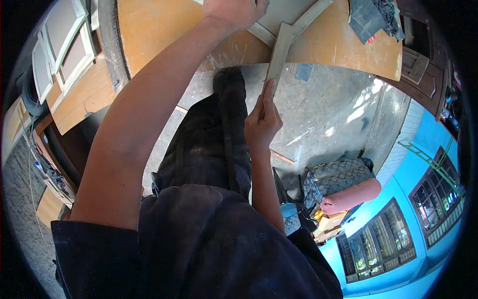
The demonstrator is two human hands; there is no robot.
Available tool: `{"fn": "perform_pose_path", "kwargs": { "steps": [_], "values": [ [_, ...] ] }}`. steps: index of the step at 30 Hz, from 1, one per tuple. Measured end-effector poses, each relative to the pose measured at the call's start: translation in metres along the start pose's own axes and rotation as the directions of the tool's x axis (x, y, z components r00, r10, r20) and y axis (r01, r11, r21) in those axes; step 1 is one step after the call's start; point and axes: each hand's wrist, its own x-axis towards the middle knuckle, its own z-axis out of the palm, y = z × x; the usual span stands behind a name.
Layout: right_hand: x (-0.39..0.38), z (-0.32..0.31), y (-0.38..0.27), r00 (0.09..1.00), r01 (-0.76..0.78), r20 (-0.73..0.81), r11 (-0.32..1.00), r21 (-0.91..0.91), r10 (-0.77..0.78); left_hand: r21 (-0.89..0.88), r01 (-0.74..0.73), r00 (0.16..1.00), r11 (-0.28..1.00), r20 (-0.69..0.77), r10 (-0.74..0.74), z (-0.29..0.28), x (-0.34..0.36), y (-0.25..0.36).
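A wooden frame (280, 49) with a grey panel (281, 15) inside it lies on the brown tabletop (159, 32). One of its bars sticks out past the table's near edge, toward my body. My right hand (264, 119) is closed round the end of that bar, the index finger lying along the wood. At the top rim of the view, my left hand (231, 12) is over the frame's left side. The picture's edge cuts off most of its fingers, so whatever they touch is hidden.
Several panelled frames (64, 42) lean at the far left. Dark cloth scraps (373, 20) lie at the table's right corner. On the concrete floor (323, 119), to the right, are a patterned bundle (333, 177) and a pink roll (351, 195), near a blue wall (403, 184) with windows.
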Motion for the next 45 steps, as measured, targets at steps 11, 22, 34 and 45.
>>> {"fn": "perform_pose_path", "kwargs": {
  "steps": [11, 22, 34, 45],
  "values": [
    [0.005, -0.012, -0.009, 0.998, 0.01, 0.058, 1.0, -0.016, -0.01, -0.016, 0.014, 1.0, 1.0, 0.021, -0.014, 0.0, -0.001, 0.003],
    [0.017, -0.011, 0.011, 0.997, 0.002, 0.073, 0.999, -0.046, 0.001, 0.053, 0.017, 1.0, 0.998, 0.006, -0.018, 0.001, 0.006, 0.001],
    [0.04, -0.03, 0.01, 0.983, 0.028, 0.183, 0.995, -0.092, -0.011, 0.062, -0.02, 1.0, 0.998, -0.017, 0.021, 0.011, 0.008, 0.003],
    [0.044, -0.042, 0.03, 0.96, 0.131, 0.255, 0.99, -0.053, -0.114, 0.086, -0.054, 0.996, 0.995, 0.077, 0.048, 0.004, 0.0, 0.009]
  ]
}}
